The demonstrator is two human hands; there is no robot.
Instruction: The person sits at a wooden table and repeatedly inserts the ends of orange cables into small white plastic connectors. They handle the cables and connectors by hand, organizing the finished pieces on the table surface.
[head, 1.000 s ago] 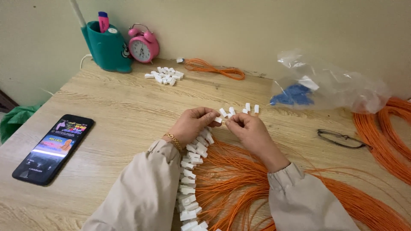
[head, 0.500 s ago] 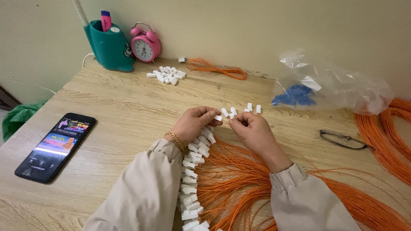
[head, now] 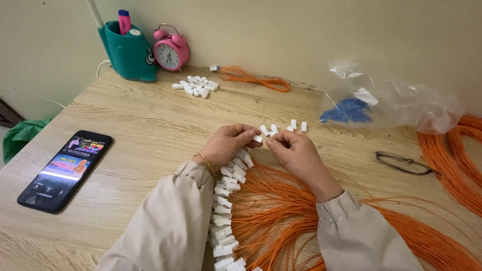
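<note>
— Nearest the camera, what lies under the sleeves?

— A fan of thin orange cables (head: 281, 221), each ending in a white connector (head: 223, 211); the connectors run in a row from the bottom edge up toward the hands.

— And the hands themselves?

— The left hand (head: 228, 145) is closed in a pinch on a small white plug (head: 257, 139), its long axis roughly level and pointing toward the right hand (head: 293, 153). The right hand's fingertips are closed too, apparently on a cable end just right of the plug; whether the two touch I cannot tell. Both hands are equally near it.

— Room around them?

— Open wooden table (head: 150, 125) to the left, up to the phone (head: 65, 170) near the left edge. Just beyond the fingers sit a few loose white pieces (head: 293, 125). Spectacles (head: 404, 163) lie to the right, more orange coils (head: 452, 160) past them.

— Farther back?

— A clear plastic bag (head: 396, 100) with blue parts, a pile of white plugs (head: 197, 86), an orange bundle (head: 253, 79), a pink alarm clock (head: 171, 50) and a teal pen holder (head: 128, 52) against the wall.
</note>
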